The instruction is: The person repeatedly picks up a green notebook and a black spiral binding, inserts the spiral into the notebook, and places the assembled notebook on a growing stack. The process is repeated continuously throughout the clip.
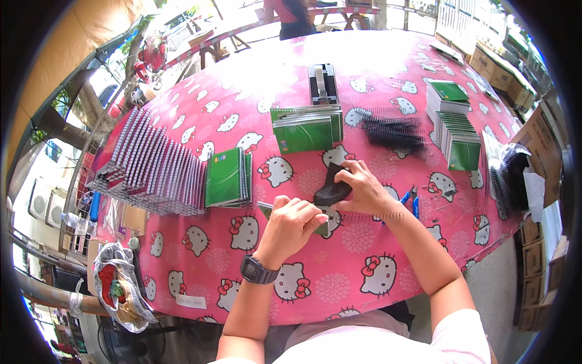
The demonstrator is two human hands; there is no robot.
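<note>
My left hand (288, 225), closed, presses down on a small green notebook (325, 228), mostly hidden under the fingers. A black wire coil (364, 216) runs out from the notebook's edge to the right, passing by my right wrist. In my right hand (362, 189) is a black, curved, block-like object (332, 188); its exact kind I cannot make out. Its lower end is close to the notebook's edge and the start of the coil. Blue-handled pliers (414, 203) lie just right of my right hand.
Bound notebooks form a long stack (154, 164) at the left, beside a smaller green pile (228, 177). More green notebooks (306, 130) stand ahead, near a tape dispenser (322, 84). Loose black coils (394, 132) and notebook piles (458, 136) lie right. Cardboard boxes (542, 142) line the right side.
</note>
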